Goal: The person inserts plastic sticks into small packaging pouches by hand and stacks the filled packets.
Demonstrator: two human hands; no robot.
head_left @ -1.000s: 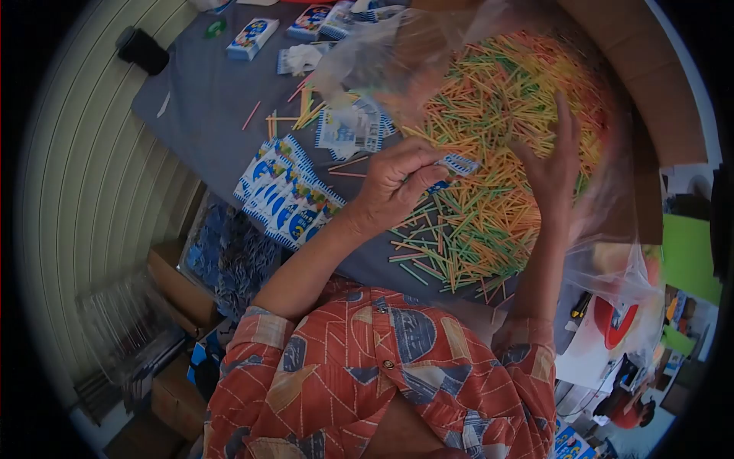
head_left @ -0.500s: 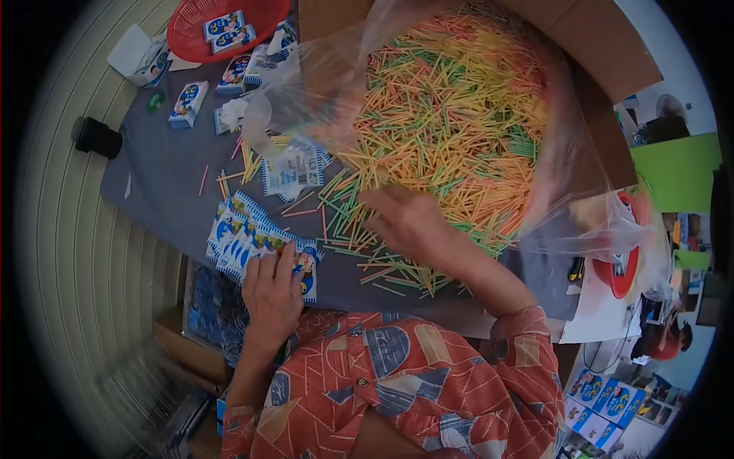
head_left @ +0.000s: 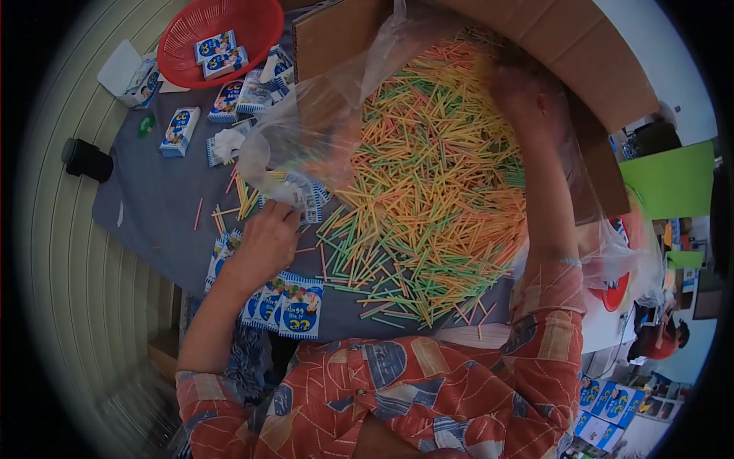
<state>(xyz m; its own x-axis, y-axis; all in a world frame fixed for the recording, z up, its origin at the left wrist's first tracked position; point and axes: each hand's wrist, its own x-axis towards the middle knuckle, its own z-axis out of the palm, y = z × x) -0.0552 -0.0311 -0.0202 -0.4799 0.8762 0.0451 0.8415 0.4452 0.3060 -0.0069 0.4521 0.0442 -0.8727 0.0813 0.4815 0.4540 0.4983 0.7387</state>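
Observation:
My left hand [head_left: 267, 241] reaches over a row of blue-and-white printed packets [head_left: 300, 306] on the grey cloth. Its bent fingers close on the near edge of clear-and-white packets [head_left: 310, 203] lying reverse side up; the fingertips are partly hidden. Thin pastel sticks [head_left: 436, 176] in yellow, orange, pink and green form a large heap, spilling from a box lined with clear plastic [head_left: 306, 122]. My right hand [head_left: 529, 103] is at the far right of this heap, beside the plastic. Motion blur smears its fingers, so what they hold cannot be made out.
A red basket [head_left: 267, 53] with small blue-and-white boxes stands at the back left. More small boxes [head_left: 180, 131] and a black cylinder [head_left: 88, 161] are at the left. The cardboard box [head_left: 596, 61] rises behind the heap. A person [head_left: 661, 340] is at the far right.
My left hand has gone from the front packet row up to the reverse-side packets. My right hand has moved from the heap's near edge to its far right. The view has shifted slightly.

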